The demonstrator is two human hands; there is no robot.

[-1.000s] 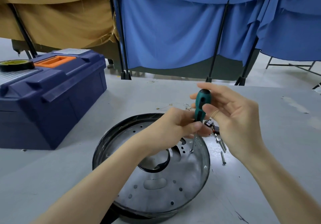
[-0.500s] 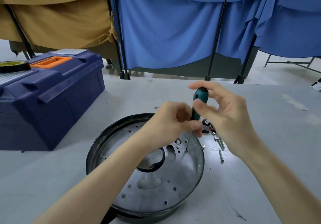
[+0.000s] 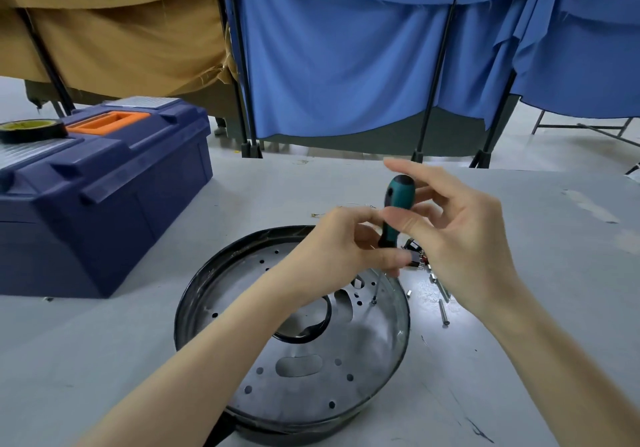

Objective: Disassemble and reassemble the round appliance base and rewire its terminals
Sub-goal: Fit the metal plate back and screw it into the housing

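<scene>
The round appliance base [image 3: 346, 370], a perforated grey metal plate in a black rim, lies on the grey table in front of me. A screwdriver [image 3: 394, 211] with a teal and black handle stands upright over its far right part, tip on a small screw [image 3: 374, 301]. My left hand [image 3: 346, 249] pinches the lower handle and shaft. My right hand [image 3: 460, 235] holds the upper handle between thumb and fingers, index finger stretched out above the top.
A dark blue toolbox [image 3: 97, 197] with an orange handle stands at the left, a tape roll [image 3: 31, 130] on its lid. Loose screws and metal standoffs [image 3: 441, 304] lie right of the base, beside a small black part [image 3: 414, 250]. Blue and tan curtains hang behind the table.
The right hand's fingers have shifted round the screwdriver handle, the index finger now stretched out above it. The left hand keeps its pinch low on the tool. My view has shifted slightly.
</scene>
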